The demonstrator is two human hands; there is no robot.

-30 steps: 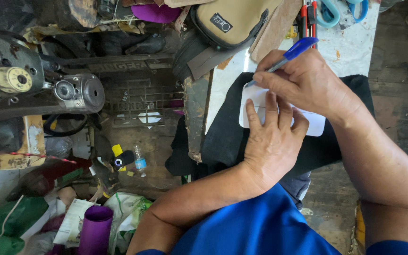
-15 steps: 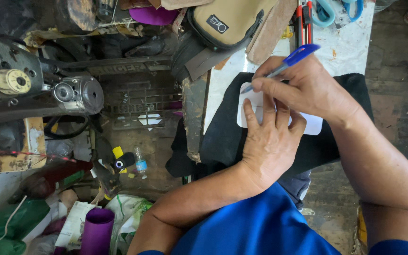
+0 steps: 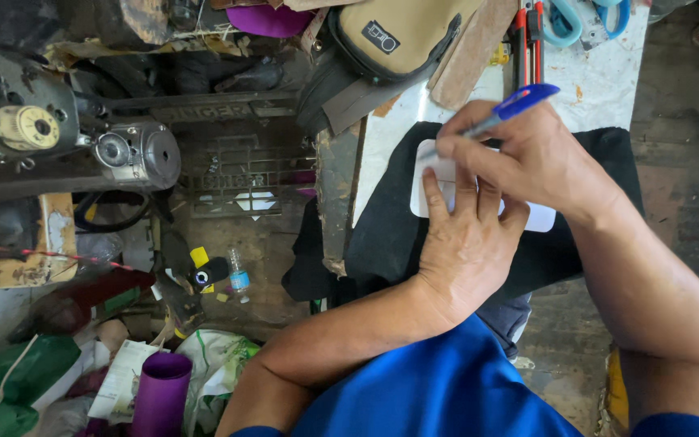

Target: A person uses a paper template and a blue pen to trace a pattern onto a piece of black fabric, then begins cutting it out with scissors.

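Person, seen from the head camera, looking down.

Clothing: a bright blue shirt (image 3: 438, 380) of plain cloth, no print or pattern in view. Short sleeves; both hems end above the elbow, and a narrow strip of the same blue shows at the lower right corner of the frame. Soft folds run across the chest.

Below the shirt, a small patch of grey-blue cloth (image 3: 511, 316), possibly trousers; too little shows to be sure.

Arms: both forearms bare from sleeve to wrist. No watch, band or bracelet.

Left hand (image 3: 467, 243): bare, no glove, no ring visible.

Right hand (image 3: 535, 158): bare, no glove, no ring visible.
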